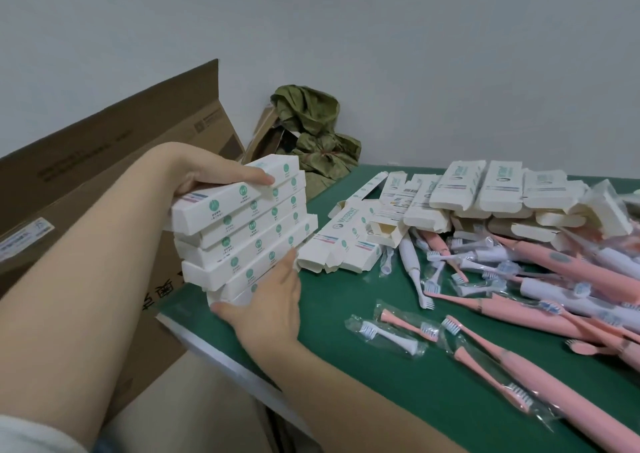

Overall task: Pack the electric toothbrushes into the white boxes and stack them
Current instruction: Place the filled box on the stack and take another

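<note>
White box stack (242,230): left hand (214,175) grips top, right hand (266,300) fingers (289,262) flat on front; toothbrushes (571,272), carton (104,147) alongside.

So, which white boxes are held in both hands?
The closed stack at the table edge, left hand on top, right hand at its base; the other boxes lie loose farther right.
</note>
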A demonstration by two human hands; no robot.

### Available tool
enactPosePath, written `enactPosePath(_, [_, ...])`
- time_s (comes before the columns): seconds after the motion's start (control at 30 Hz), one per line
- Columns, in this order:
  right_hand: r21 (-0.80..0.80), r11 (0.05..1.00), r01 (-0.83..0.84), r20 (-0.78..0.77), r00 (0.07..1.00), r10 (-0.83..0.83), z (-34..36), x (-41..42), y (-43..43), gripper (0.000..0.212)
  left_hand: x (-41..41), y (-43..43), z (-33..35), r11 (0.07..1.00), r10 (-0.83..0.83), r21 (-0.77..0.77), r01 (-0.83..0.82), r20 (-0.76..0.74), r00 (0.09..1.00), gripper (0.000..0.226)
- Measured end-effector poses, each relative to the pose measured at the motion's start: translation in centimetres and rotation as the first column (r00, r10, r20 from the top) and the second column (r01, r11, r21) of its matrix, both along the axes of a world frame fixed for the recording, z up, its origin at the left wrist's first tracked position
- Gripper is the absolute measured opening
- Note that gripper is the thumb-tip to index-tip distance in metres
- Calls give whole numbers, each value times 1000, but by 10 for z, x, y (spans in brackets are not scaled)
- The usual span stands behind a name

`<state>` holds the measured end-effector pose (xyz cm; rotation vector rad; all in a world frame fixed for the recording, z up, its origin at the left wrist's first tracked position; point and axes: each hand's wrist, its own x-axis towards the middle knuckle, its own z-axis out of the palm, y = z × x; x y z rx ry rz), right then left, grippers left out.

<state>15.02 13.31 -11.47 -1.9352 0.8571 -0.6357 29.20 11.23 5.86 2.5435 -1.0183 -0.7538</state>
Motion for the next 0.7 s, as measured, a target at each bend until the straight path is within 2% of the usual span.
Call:
enactPosePath(0.1, [-80, 997, 1, -119, 993, -11, -10, 9, 3, 138, -10, -1, -1, 1000, -22, 14, 22, -10, 1000, 72])
enactPosePath(0.2, [-206, 978, 13, -241, 968, -64, -16, 15, 1, 131, -15, -3, -2, 999, -40, -1, 40, -1, 999, 73])
enactPosePath(0.3, [-238, 971, 29, -280, 955, -97, -19, 19, -3, 120, -18, -3, 1, 999, -45, 3, 45, -8, 999, 73])
enactPosePath(0.43, [-245, 969, 27, -318, 942, -106, -20, 22, -13, 114, -23, -7, 4, 994, -47, 97, 50, -37, 998, 63])
enactPosePath(0.7, [-278, 957, 83, -340, 923, -178, -18, 23, -41, 110, -23, -42, 3, 994, -92, 63, 94, -47, 995, 63])
